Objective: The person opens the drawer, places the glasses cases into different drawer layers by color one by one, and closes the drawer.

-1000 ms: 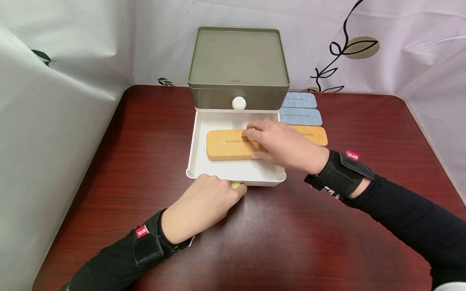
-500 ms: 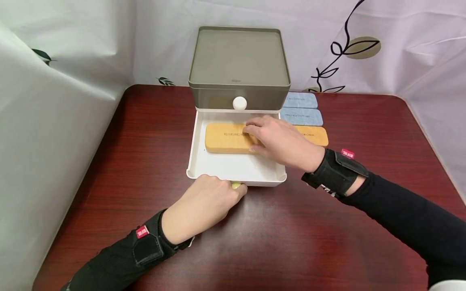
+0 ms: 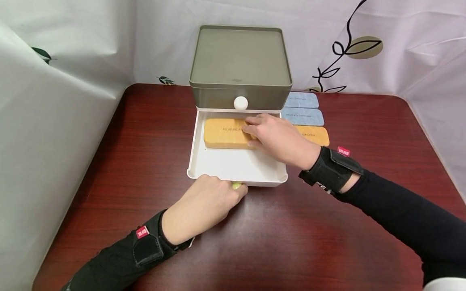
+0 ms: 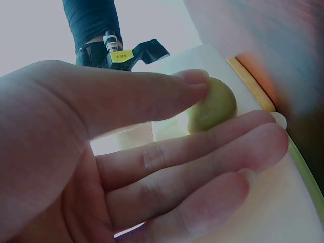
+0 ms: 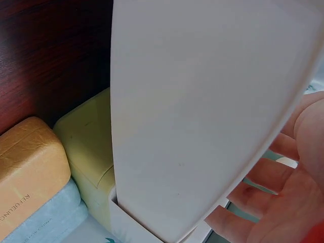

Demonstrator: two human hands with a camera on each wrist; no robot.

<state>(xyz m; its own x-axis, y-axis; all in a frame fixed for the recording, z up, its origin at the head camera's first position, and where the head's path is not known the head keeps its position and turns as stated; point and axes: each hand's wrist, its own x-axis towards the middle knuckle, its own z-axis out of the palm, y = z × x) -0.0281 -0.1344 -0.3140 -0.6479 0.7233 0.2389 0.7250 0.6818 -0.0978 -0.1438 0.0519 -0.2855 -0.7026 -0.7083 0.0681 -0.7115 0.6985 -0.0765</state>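
My left hand [image 3: 205, 204] pinches the yellow-green round knob [image 4: 220, 106] on the front of a pulled-out white drawer [image 3: 236, 167], thumb on one side and fingers on the other. Inside the drawer, toward its back, lies an oblong orange case [image 3: 222, 133] with rounded corners and dark lettering. My right hand [image 3: 278, 139] grips this case near its right end from above, fingers toward the far edge and thumb at the near side. That hand hides the end of the case. In the right wrist view the drawer's white side wall [image 5: 202, 101] covers the case.
The drawer belongs to a grey-green box [image 3: 240, 56] with a white knob [image 3: 240, 103] on its upper part. Beside it on the right lie another orange case [image 3: 313, 135] and two blue cases [image 3: 302, 116]. A white patterned cloth [image 3: 73, 48] hangs around the dark red table [image 3: 145, 141].
My right hand has slid the orange case backward in the drawer, slightly to the left, toward the box. The left hand keeps its place on the knob.
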